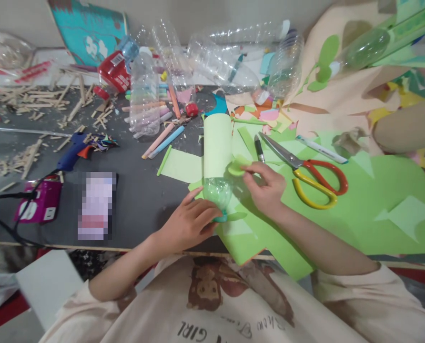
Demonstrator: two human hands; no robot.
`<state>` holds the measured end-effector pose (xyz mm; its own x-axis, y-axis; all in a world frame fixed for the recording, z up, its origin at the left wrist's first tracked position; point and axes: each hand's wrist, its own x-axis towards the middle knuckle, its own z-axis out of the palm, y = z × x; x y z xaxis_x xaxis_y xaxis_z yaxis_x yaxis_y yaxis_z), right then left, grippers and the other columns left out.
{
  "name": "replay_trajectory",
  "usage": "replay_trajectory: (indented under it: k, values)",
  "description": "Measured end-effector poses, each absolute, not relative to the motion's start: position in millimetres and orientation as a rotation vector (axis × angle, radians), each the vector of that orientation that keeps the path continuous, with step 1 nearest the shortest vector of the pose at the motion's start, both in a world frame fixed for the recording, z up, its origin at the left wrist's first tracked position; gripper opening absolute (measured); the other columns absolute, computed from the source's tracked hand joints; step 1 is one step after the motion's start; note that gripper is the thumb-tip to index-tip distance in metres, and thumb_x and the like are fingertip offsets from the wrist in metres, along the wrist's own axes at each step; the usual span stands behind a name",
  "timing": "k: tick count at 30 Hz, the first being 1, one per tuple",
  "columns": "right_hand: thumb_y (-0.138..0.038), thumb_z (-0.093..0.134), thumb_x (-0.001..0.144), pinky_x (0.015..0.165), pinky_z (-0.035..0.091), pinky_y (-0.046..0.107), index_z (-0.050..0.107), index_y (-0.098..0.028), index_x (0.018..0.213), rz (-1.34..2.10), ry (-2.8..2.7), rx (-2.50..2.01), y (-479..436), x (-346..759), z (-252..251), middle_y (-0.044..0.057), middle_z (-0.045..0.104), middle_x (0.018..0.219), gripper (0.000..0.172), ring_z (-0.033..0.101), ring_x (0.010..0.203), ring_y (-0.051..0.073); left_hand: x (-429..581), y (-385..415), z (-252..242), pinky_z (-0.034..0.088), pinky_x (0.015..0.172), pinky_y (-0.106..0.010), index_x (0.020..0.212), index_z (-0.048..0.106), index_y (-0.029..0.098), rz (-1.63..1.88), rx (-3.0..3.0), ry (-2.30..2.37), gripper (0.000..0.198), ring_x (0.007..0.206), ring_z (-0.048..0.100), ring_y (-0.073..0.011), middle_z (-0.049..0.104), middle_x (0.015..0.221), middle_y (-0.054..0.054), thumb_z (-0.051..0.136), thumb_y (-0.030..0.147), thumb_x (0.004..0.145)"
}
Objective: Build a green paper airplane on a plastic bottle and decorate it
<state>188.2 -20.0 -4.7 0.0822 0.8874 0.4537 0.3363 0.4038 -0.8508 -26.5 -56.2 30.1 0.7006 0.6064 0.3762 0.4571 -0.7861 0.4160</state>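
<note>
A plastic bottle [217,190] lies with its neck toward me, its body wrapped in pale green paper [217,143]. My left hand [191,219] is closed around the neck end near the teal cap [220,217], the index finger stretched along the side. Between thumb and fingers, my right hand [266,188] pinches a small rounded green paper piece [238,166] just right of the wrapped body. Scissors [298,164] with red and yellow handles lie beyond that hand, near a dark marker [259,147]. Green paper sheets [359,224] spread beneath.
A blue glue gun [71,150], a phone [96,205] and a purple box [39,202] sit at left, with wooden sticks [30,102] behind. Clear bottles [144,90] and paper scraps line the back. Another person's arm [409,126] reaches in at right.
</note>
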Motion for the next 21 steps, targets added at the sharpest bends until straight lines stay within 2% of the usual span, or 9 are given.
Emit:
replay_trajectory:
  k: [3,6,9,13,15,16,18,19,21]
  values:
    - [-0.023,0.058,0.089,0.076,0.056,0.04,0.07,-0.029,0.078,0.573,-1.867,-0.969,-22.9,192.2,-6.9,0.001,0.073,0.075,0.018,0.071,0.084,0.023,-27.5,-53.3,29.5,0.048,0.107,-0.04,0.099,0.056,0.019,0.711,2.614,0.809,0.011,0.08,0.069,-0.0145,0.072,0.088,-0.002,0.054,0.012,0.09]
    - [-0.026,0.055,0.092,0.085,0.056,0.042,0.07,-0.031,0.087,0.54,-2.037,-0.812,-22.8,189.9,-10.5,0.002,0.077,0.087,0.016,0.07,0.099,0.024,-26.7,-53.4,26.6,0.05,0.105,-0.041,0.098,0.059,0.021,0.704,2.596,0.814,0.011,0.082,0.069,-0.0158,0.072,0.088,-0.003,0.054,0.014,0.09]
    - [-0.027,0.052,0.095,0.085,0.057,0.041,0.068,-0.031,0.092,0.491,-2.068,-0.75,-20.3,184.6,-11.7,0.001,0.078,0.093,0.016,0.07,0.101,0.023,-29.0,-55.1,22.4,0.05,0.105,-0.041,0.104,0.06,0.02,0.751,2.607,0.785,0.013,0.086,0.069,-0.0173,0.073,0.092,-0.004,0.057,0.021,0.092]
    - [-0.023,0.056,0.093,0.083,0.058,0.043,0.069,-0.031,0.089,0.586,-2.06,-0.742,-18.6,180.2,-9.8,0.002,0.077,0.091,0.016,0.071,0.101,0.024,-61.8,-44.4,27.5,0.05,0.104,-0.037,0.11,0.061,0.02,0.846,2.61,0.799,0.021,0.085,0.069,-0.0164,0.074,0.096,-0.005,0.058,0.033,0.093]
    - [-0.023,0.057,0.092,0.081,0.059,0.044,0.07,-0.032,0.09,0.581,-2.034,-0.721,-18.9,179.6,-9.8,0.002,0.077,0.09,0.015,0.071,0.099,0.025,-94.1,-27.4,38.1,0.051,0.101,-0.038,0.11,0.062,0.025,0.816,2.609,1.145,0.018,0.088,0.069,-0.0175,0.074,0.095,-0.001,0.056,0.028,0.094]
    - [-0.023,0.058,0.091,0.082,0.059,0.044,0.07,-0.032,0.092,0.568,-2.02,-0.709,-19.3,179.6,-10.4,0.003,0.077,0.091,0.015,0.071,0.099,0.025,-112.0,-16.1,45.0,0.052,0.099,-0.041,0.111,0.062,0.026,0.729,2.565,1.437,0.019,0.095,0.069,-0.0208,0.074,0.102,-0.002,0.056,0.032,0.094]
    - [-0.023,0.06,0.09,0.086,0.058,0.046,0.069,-0.032,0.095,0.565,-2.007,-0.696,-20.1,180.3,-12.2,0.003,0.076,0.093,0.014,0.07,0.101,0.025,-146.4,9.1,59.5,0.051,0.099,-0.05,0.118,0.061,0.022,0.493,2.396,2.027,0.039,0.11,0.065,-0.0308,0.07,0.117,-0.008,0.053,0.05,0.091]
    - [-0.023,0.061,0.09,0.088,0.057,0.047,0.069,-0.033,0.096,0.587,-2.008,-0.704,-20.5,180.8,-13.2,0.003,0.076,0.094,0.013,0.069,0.103,0.025,-161.2,21.6,65.8,0.046,0.104,-0.055,0.123,0.058,0.018,0.273,2.253,2.27,0.05,0.12,0.059,-0.0357,0.065,0.127,-0.012,0.049,0.055,0.091]
    - [-0.024,0.064,0.088,0.094,0.055,0.049,0.068,-0.034,0.095,0.656,-2.02,-0.739,-21.0,181.9,-14.7,0.002,0.075,0.093,0.013,0.069,0.106,0.025,-184.7,42.8,73.2,0.046,0.1,-0.061,0.118,0.059,0.013,-0.176,1.972,2.534,0.054,0.121,0.057,-0.0422,0.064,0.126,-0.019,0.042,0.056,0.09]
